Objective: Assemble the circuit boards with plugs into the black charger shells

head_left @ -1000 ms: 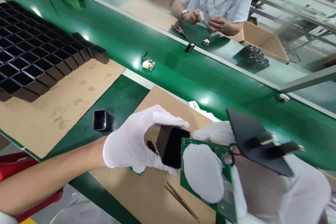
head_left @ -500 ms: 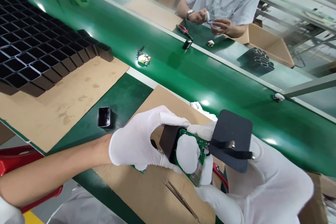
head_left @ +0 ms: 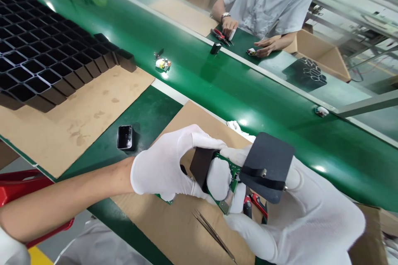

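Observation:
My left hand (head_left: 164, 165), in a white glove, wraps its thumb and fingers round a black plastic case (head_left: 199, 165). A green circuit board (head_left: 224, 205) sits partly inside the case's open end, with a smooth white blob of filler (head_left: 218, 179) on its face. My gloved right hand (head_left: 311, 211) grips the board's outer end between thumb and fingers. Against that hand rests a black plug cover (head_left: 269, 157) with metal-tipped prongs, apparently joined to the board. Below the hands, tweezers (head_left: 214, 236) lie on a cardboard sheet (head_left: 174, 232).
Red-handled pliers (head_left: 256, 207) lie partly behind my right hand. One empty black case (head_left: 124, 137) stands left. Rows of black cases (head_left: 46, 62) fill another cardboard sheet. A green conveyor belt (head_left: 192, 66) carries a small board (head_left: 162, 64). Opposite, a co-worker's hand (head_left: 264, 46) touches a part.
My right hand has moved left, pushing the board slightly deeper into the case, and the cover has shifted with it. Parts on the belt have moved left. The co-worker's hands have lowered and separated.

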`<action>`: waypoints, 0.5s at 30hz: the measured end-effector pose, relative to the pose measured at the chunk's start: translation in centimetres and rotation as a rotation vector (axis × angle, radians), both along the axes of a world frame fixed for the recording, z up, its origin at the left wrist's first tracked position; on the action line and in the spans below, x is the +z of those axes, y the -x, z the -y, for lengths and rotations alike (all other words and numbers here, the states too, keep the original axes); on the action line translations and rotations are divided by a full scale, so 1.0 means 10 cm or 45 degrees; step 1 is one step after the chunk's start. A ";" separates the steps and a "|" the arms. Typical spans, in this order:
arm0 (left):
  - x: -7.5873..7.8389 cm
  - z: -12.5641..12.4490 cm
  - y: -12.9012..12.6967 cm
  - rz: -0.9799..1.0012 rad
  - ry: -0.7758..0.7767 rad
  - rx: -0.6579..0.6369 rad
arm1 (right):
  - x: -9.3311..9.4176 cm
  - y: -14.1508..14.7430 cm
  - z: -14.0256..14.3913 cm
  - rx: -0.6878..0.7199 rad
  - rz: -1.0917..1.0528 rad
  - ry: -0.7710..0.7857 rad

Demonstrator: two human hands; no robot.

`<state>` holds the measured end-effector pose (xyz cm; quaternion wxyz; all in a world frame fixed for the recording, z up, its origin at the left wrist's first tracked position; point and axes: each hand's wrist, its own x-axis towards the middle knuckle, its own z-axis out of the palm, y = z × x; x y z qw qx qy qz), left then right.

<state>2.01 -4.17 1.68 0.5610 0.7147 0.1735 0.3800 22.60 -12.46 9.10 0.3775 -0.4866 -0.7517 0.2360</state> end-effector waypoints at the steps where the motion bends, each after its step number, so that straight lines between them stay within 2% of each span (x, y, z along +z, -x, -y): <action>1: 0.00 0.00 0.00 0.001 -0.005 -0.001 | 0.01 0.00 -0.01 0.037 0.006 0.006; 11: -0.02 0.00 -0.01 0.053 -0.016 -0.016 | 0.05 0.01 0.00 0.000 0.101 -0.097; 15: -0.02 0.00 -0.02 0.048 -0.027 -0.009 | 0.06 0.01 -0.04 0.080 0.075 -0.094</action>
